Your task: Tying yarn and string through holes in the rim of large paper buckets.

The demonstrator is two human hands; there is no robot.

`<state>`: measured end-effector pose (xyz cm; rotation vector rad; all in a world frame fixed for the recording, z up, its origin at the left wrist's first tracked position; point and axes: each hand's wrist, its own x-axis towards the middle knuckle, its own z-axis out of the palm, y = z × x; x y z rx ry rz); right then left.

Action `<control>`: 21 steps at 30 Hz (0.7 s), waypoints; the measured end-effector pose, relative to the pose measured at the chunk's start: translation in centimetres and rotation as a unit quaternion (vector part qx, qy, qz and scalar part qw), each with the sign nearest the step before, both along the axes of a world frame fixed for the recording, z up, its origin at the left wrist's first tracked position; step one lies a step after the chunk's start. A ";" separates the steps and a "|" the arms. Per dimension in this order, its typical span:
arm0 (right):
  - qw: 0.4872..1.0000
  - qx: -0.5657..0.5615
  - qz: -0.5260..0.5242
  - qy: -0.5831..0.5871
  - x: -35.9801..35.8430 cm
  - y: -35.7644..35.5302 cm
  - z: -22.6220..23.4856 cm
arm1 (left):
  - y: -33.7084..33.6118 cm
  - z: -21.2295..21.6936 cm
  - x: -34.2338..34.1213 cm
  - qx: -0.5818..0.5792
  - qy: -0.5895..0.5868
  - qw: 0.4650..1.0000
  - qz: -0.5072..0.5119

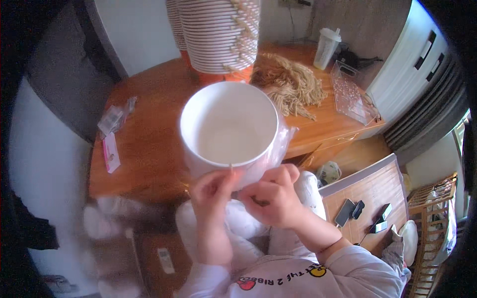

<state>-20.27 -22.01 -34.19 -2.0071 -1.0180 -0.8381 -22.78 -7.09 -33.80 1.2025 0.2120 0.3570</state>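
A large white paper bucket (228,124) stands upright in front of me, its open mouth tilted toward me and its inside bare. Clear plastic film (283,149) hangs around its right side. My left hand (213,191) is pinched closed against the near rim, where a small pale tip shows; what the fingers hold is too small to name. Close beside it, my right hand (273,196) is curled shut below the rim, its contents hidden. Behind the bucket rises a tall stack of nested buckets (216,39) with tan cords along one side. A heap of tan cords (288,84) lies to its right.
The wooden table (144,144) carries small plastic packets (113,119) and a pink-and-white card (111,153) at left. Toward the back right are a lidded cup (327,48) and a clear tray (350,94). On a lower surface at right lies a phone (345,212).
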 end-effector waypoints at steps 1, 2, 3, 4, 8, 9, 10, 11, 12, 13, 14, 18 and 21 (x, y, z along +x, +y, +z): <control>1.000 -0.009 -0.003 -0.019 -0.3 0.1 -0.1 | 0.1 0.1 0.1 0.011 0.020 1.000 0.019; 1.000 -0.008 -0.002 -0.022 -0.4 0.1 -0.1 | 0.0 0.2 0.1 0.018 -0.018 0.999 0.029; 1.000 -0.011 0.007 -0.018 -0.4 0.0 0.0 | 0.1 -0.1 0.2 0.016 -0.022 0.999 0.029; 1.000 -0.015 0.015 -0.013 -0.4 -0.1 0.2 | 0.4 -0.9 0.4 0.096 -0.074 0.991 0.060; 1.000 0.002 -0.006 0.016 -0.3 -0.4 1.0 | -0.3 -3.4 1.9 0.188 -0.299 0.905 0.239; 1.000 0.003 -0.004 0.014 -0.3 -0.4 1.2 | 0.7 -4.7 2.9 0.325 -0.340 0.833 0.291; 0.999 0.020 0.019 0.017 -0.3 -0.4 1.2 | 0.3 -4.9 3.9 0.388 -0.337 0.775 0.366; 0.998 0.037 0.043 0.021 -0.3 -0.5 1.2 | 0.0 -5.2 4.8 0.447 -0.329 0.707 0.438; 0.998 0.053 0.018 0.011 -0.3 -0.4 1.8 | 0.9 -6.8 4.8 0.444 -0.339 0.729 0.395; 0.998 0.060 -0.019 -0.002 0.0 -1.0 2.4 | 0.4 -7.0 5.2 0.439 -0.342 0.731 0.395; 0.992 0.106 -0.054 -0.032 1.0 -1.6 1.7 | -0.3 -7.2 5.7 0.455 -0.342 0.716 0.404; 0.983 0.015 -0.179 -0.032 4.8 -3.6 3.5 | -1.6 -6.9 6.1 0.471 -0.348 0.713 0.385; 0.981 -0.071 -0.177 -0.018 6.2 -4.0 4.6 | -0.8 -5.8 5.7 0.495 -0.340 0.708 0.371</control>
